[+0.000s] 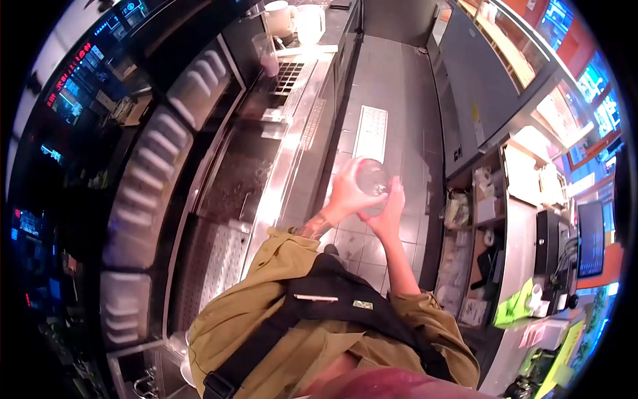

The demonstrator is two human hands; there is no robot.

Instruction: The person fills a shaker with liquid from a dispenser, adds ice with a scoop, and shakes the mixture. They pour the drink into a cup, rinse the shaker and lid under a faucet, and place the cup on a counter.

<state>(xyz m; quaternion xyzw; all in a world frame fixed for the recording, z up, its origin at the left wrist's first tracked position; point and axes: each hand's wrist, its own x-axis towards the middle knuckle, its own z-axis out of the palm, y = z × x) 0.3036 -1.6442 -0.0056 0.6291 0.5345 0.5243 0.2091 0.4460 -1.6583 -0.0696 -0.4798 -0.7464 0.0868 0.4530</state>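
Note:
Between my two hands is a clear cup, round and see-through, held out in front of my chest above the floor. My left hand wraps its left side, thumb along the lower edge. From the right and below, the fingers and thumb of my right hand grip it. Nothing coloured shows inside the cup.
Along the left runs a metal counter with a drip grate, where a tall clear container holds something pink. White pitchers stand at the far end. On the right are shelves, a monitor and a grey cabinet.

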